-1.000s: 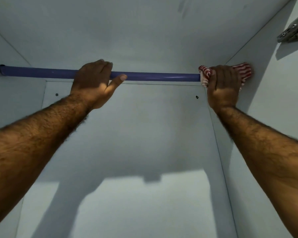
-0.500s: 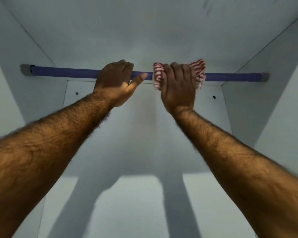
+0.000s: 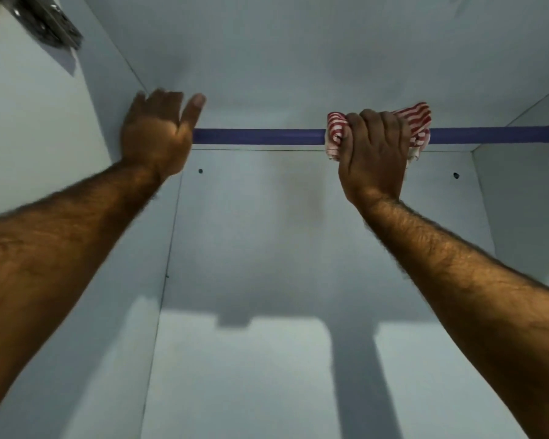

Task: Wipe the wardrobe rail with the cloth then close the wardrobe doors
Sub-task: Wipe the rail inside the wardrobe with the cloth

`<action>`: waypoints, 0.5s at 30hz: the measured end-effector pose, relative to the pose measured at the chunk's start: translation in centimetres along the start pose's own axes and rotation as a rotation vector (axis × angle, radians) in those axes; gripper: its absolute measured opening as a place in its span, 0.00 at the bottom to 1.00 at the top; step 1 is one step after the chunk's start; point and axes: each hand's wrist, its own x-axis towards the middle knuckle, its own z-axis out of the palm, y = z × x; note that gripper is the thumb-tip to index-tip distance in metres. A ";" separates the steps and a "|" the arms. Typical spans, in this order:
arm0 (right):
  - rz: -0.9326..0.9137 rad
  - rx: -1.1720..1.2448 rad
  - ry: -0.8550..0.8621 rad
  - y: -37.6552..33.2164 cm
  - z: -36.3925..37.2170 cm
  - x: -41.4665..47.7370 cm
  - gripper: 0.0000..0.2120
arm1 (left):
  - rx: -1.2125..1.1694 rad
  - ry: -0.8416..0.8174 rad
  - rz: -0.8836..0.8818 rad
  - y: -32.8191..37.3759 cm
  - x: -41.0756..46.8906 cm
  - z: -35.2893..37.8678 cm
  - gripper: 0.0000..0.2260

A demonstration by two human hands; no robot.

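i see the right hand (image 3: 373,153) clenched around the striped cloth (image 3: 417,118), which is bunched over the purple rail (image 3: 257,136) right of its midpoint. left hand (image 3: 156,137) sits at the rail's left end by the side wall (image 3: 45,137), fingers loosely spread, grip on rail unclear.

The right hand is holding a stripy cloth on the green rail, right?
Not quite. The right hand does hold the stripy cloth wrapped on the rail, but the head view shows the rail is purple-blue, not green.
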 end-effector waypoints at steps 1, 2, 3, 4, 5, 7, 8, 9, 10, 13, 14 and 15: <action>0.018 0.000 0.003 -0.6 0.2 -0.1 0.20 | 0.014 -0.064 -0.005 -1.3 -0.1 0.0 0.40; 0.027 0.002 0.004 -1.2 0.3 -0.2 0.21 | 0.039 -0.126 0.016 -2.2 -0.2 0.2 0.39; 0.030 0.007 0.003 -2.0 0.4 -0.2 0.21 | 0.073 -0.176 0.044 -2.8 -0.2 0.4 0.38; 0.029 0.015 0.002 -2.9 0.6 -0.2 0.21 | 0.096 -0.206 0.067 -3.0 0.0 0.6 0.37; 0.025 0.026 -0.001 -3.9 0.7 -0.3 0.21 | 0.095 -0.229 0.076 -3.1 0.4 0.6 0.37; 0.017 0.046 -0.009 -6.2 1.0 -0.4 0.22 | 0.062 -0.244 0.077 -3.0 0.8 0.3 0.40; 0.010 0.056 -0.015 -7.5 1.2 -0.5 0.22 | 0.057 -0.251 0.083 -3.1 0.9 0.2 0.42; 0.002 0.069 -0.020 -8.9 1.4 -0.6 0.22 | 0.055 -0.263 0.090 -3.2 0.9 0.2 0.44; -0.006 0.083 -0.026 -10.3 1.7 -0.7 0.22 | 0.048 -0.271 0.095 -3.4 1.0 0.4 0.46; -0.025 0.121 -0.041 -14.3 2.2 -0.9 0.22 | -0.029 -0.266 0.006 -2.9 0.8 0.5 0.41; -0.028 0.135 -0.038 -15.5 2.4 -1.1 0.23 | -0.058 -0.265 -0.052 -2.5 0.8 0.4 0.39; -0.030 0.147 -0.035 -16.6 2.5 -1.2 0.23 | -0.080 -0.275 -0.105 -2.1 0.8 0.4 0.39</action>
